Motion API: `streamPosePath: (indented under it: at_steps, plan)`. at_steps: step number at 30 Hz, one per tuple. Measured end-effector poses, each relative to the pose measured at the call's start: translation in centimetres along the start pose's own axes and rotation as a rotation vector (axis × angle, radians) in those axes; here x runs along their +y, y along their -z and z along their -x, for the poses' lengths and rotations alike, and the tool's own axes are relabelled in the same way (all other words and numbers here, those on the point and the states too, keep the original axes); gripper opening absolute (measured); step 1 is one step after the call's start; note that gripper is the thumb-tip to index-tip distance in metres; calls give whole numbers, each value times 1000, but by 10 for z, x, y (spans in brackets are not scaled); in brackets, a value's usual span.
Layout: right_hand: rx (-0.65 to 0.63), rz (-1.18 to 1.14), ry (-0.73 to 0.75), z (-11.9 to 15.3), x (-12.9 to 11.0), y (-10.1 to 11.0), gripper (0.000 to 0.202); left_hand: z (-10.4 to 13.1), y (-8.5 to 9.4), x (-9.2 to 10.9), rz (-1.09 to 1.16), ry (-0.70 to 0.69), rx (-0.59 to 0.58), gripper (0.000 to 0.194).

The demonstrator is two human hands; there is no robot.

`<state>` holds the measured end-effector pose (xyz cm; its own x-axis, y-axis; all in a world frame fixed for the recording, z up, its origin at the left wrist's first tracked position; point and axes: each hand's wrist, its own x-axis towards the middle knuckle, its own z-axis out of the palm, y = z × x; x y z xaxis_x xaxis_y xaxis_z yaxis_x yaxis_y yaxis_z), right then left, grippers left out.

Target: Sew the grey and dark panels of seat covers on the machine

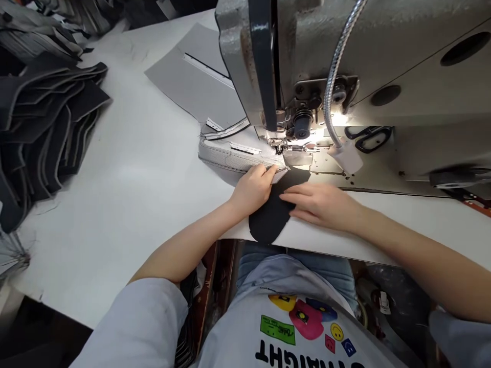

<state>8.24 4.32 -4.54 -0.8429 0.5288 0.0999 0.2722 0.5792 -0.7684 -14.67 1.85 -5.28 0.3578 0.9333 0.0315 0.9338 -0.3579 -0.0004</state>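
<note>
Mid-frame, the left hand (pixel 253 189) pinches the grey fabric cover (pixel 226 157) at its edge; the right hand (pixel 326 205), fingers slightly spread, rests on the black fabric panel (pixel 270 220) below the sewing machine (pixel 241 61). Apparently aligning; stitching calls for flush edges.

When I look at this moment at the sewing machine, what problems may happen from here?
The left hand presses the grey piece close to the presser foot, so a finger might get caught if it slips forward.

The black piece reaches the front edge of the table; it could snag there and twist.

The right hand rests only fingertips on it, so the layers may shift.
</note>
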Motion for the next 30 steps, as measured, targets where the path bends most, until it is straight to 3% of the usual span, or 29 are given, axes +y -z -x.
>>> streamPosePath:
  at_steps: [2,4,7,10,13,18,25,30]
  plan:
    - [-83,340,195,10,15,17,42,-2,6,2,64,19,-61,53]
    - [-64,534,287,8,24,21,44,-5,9,7,56,48,-91,57]
    - [13,752,293,-11,21,6,31,-8,9,15,-32,75,-70,48]
    - [-18,928,279,-31,8,-13,37,-6,6,13,-60,54,-19,42]
    - [15,899,267,-33,9,-13,34,-1,4,6,-20,35,-11,47]
    - [146,799,278,-19,29,-2,27,-3,11,7,3,76,-99,53]
    - [208,961,451,-27,17,-25,29,-9,19,15,-88,146,-199,51]
    - [267,966,349,-25,10,-35,29,-11,16,12,-150,126,-162,46]
